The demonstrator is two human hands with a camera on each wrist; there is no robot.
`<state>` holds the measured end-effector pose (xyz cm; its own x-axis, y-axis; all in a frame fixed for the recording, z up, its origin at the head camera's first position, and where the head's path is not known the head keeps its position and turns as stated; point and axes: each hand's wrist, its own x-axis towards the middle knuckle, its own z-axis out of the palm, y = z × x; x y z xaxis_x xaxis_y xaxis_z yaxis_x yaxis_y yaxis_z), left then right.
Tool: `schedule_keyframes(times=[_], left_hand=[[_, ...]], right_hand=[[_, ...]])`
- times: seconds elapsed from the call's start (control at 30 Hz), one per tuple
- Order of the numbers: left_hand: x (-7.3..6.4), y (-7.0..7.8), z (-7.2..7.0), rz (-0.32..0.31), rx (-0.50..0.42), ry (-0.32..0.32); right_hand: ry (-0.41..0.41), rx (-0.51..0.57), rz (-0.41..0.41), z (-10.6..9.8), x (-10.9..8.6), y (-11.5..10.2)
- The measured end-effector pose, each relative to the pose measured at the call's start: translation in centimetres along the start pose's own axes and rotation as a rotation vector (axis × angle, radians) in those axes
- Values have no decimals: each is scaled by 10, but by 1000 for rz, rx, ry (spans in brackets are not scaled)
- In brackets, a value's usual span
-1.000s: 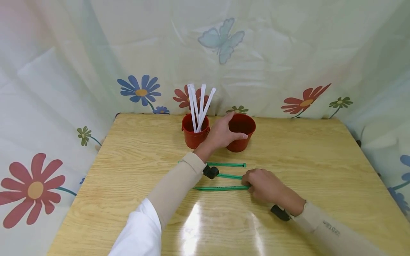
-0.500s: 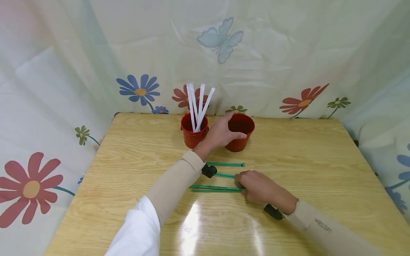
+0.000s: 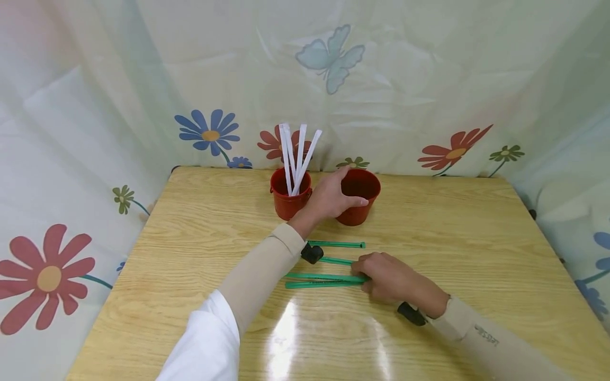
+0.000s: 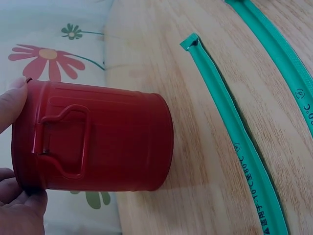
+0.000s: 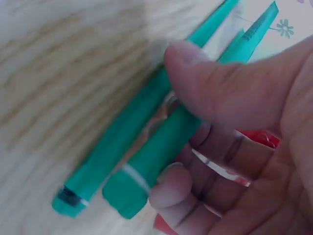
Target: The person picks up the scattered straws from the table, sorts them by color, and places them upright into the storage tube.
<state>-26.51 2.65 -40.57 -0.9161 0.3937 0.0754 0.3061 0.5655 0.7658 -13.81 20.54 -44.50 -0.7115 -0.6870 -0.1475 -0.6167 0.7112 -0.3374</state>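
Observation:
My left hand (image 3: 331,198) holds a small red bucket (image 3: 355,216) by its rim, at the back of the table. In the left wrist view the bucket (image 4: 107,137) stands upright on the wood, its wire-like handle folded against the side. My right hand (image 3: 388,275) pinches two green-wrapped straws (image 3: 319,281), which point left and spread slightly apart. Up close in the right wrist view, the thumb lies across the held straws (image 5: 151,152). Two more green-wrapped straws lie beyond: a middle one (image 3: 335,261) ending by the right hand, and a farther one (image 3: 340,244). My left forearm partly hides them.
A second red bucket (image 3: 289,208), left of my left hand, contains several white paper-wrapped straws (image 3: 300,153). Behind the wooden table (image 3: 457,238) hangs a flower-printed curtain (image 3: 395,106), which also closes off both sides.
The right hand has shifted slightly left, and the green straws in it have fanned from nearly one line into two. The left hand keeps its hold on the bucket.

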Motion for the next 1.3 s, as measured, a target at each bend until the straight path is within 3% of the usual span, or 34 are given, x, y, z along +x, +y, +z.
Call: schedule_keyframes(times=[0.53, 0.83, 1.03, 1.3], left_hand=[[1, -1, 3, 31, -18, 9], [2, -5, 2, 26, -38, 27], [3, -5, 1, 10, -66, 11], [7, -6, 0, 15, -124, -1]], right_hand=[[245, -83, 9, -21, -27, 25], [470, 117, 16, -41, -31, 29], [609, 132, -16, -56, -23, 28], [715, 261, 86, -67, -15, 25]])
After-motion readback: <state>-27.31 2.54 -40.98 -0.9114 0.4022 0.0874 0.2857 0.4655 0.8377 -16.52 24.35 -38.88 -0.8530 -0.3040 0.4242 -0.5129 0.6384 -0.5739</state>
